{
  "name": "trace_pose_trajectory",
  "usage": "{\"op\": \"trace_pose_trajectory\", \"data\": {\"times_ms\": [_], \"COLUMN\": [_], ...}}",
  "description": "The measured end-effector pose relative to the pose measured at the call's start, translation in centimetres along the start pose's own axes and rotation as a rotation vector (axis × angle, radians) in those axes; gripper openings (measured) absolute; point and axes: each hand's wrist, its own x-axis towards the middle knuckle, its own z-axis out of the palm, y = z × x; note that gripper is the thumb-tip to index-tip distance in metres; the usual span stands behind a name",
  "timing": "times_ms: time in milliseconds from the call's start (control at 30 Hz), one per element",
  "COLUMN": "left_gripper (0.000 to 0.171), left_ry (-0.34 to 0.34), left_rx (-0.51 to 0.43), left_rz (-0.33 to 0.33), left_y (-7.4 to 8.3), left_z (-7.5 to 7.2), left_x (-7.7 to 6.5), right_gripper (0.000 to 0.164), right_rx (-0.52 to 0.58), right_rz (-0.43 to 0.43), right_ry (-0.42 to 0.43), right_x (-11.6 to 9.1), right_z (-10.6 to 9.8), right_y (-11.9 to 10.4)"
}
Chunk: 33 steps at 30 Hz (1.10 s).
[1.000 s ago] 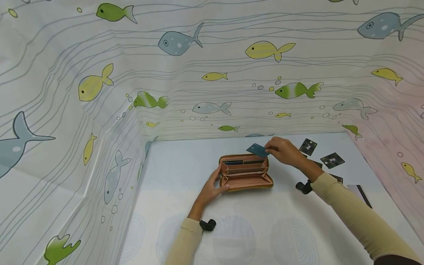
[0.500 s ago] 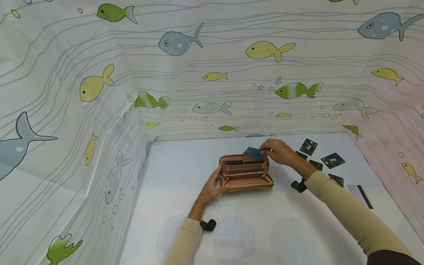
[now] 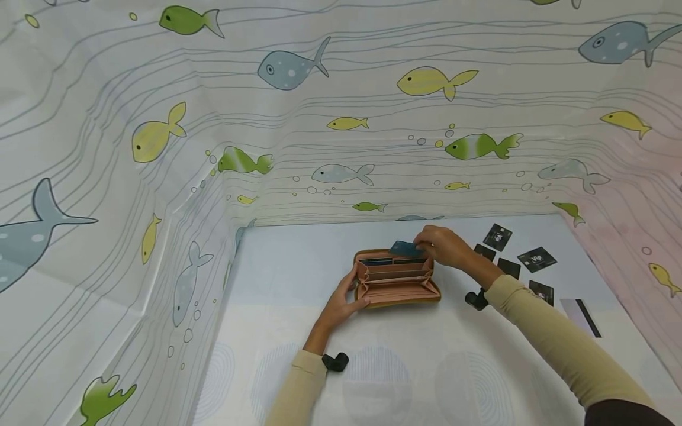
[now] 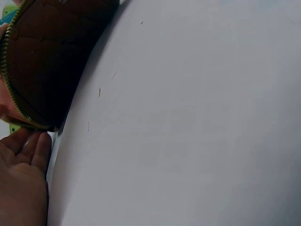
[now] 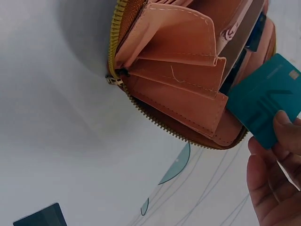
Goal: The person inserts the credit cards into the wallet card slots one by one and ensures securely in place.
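Observation:
A brown zip wallet (image 3: 398,294) with a pinkish-tan lining lies unzipped and spread on the table. My left hand (image 3: 338,306) holds its left end, thumb at the front corner. In the left wrist view, bent fingers (image 4: 40,150) touch the wallet's zipped edge (image 4: 51,52). Between thumb and fingers, my right hand (image 3: 446,245) pinches a teal bank card (image 3: 403,248) over the wallet's back card slots. The right wrist view shows the card (image 5: 263,101) tilted at the slot side, its lower edge by the lining. Darker cards (image 3: 375,261) sit in the slots.
Several black cards (image 3: 537,259) lie scattered on the table to the right, behind the right forearm. A pale card with a black stripe (image 3: 581,318) lies nearer the right edge. Fish-printed sheeting (image 3: 341,142) walls the table's back and sides.
My right hand has moved left and slightly down with the teal card, bringing it closer to the wallet's back slots. The left hand and the wallet have stayed in place.

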Motion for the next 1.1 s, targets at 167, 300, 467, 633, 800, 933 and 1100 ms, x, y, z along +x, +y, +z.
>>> {"op": "trace_pose_trajectory", "data": {"times_ms": [167,300,467,633,800,933,1100], "left_gripper": [0.088,0.088,0.087,0.088,0.089,0.091,0.091], "left_ry": [-0.019,-0.026,-0.044,-0.023,0.021,0.024,0.011], "left_rx": [0.015,0.017,0.027,0.040,0.046,0.049,0.041], "left_rz": [-0.007,-0.019,-0.019,0.008,-0.009,-0.011,-0.014], "left_y": [0.4,0.4,0.6,-0.4,-3.1,-3.7,-3.8], "left_z": [-0.2,-0.3,-0.3,0.0,0.7,0.6,0.5], "left_x": [0.1,0.0,0.0,0.2,0.3,0.3,0.3], "right_gripper": [0.013,0.015,0.018,0.020,0.021,0.020,0.020], "right_rx": [-0.027,-0.044,-0.049,-0.073,-0.092,-0.114,-0.148], "right_rz": [0.006,0.017,-0.007,-0.030,-0.053,-0.079,-0.091], "right_ry": [-0.019,-0.045,-0.043,-0.042,-0.029,-0.019,-0.021], "right_x": [-0.1,-0.3,-0.5,-0.6,-0.7,-0.6,-0.5], "right_z": [0.3,0.5,0.5,0.5,0.5,0.6,0.8], "right_y": [0.2,0.4,0.5,0.8,0.9,0.9,0.7]}}
